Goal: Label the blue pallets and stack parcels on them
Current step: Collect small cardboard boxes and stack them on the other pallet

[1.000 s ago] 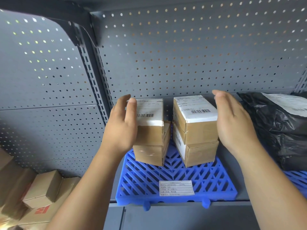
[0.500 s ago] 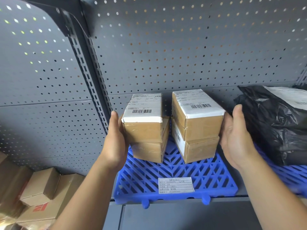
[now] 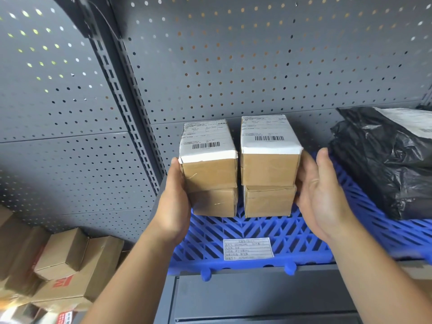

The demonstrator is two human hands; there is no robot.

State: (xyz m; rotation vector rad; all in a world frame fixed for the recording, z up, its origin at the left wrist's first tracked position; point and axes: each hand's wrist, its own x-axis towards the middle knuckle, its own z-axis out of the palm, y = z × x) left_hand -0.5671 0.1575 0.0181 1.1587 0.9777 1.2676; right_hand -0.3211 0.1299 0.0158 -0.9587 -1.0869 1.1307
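Observation:
A blue slatted pallet (image 3: 275,232) lies on a grey shelf with a white label (image 3: 248,249) stuck near its front edge. On it stand two stacks of brown parcels, side by side and squared up. The left stack (image 3: 210,176) and the right stack (image 3: 268,174) each have a white shipping label on top. My left hand (image 3: 174,202) presses flat against the left stack's outer side. My right hand (image 3: 322,195) presses against the right stack's outer side. Both hands squeeze the stacks together.
Black plastic parcel bags (image 3: 383,160) lie on a second blue pallet (image 3: 397,232) to the right. Grey pegboard (image 3: 233,61) backs the shelf. Several cardboard boxes (image 3: 67,267) are piled low on the left. The shelf's front edge (image 3: 257,288) is below the pallet.
Both hands dropped from the stacks' tops to their outer sides and pushed inward. The two stacks, earlier angled apart, now stand parallel and close together.

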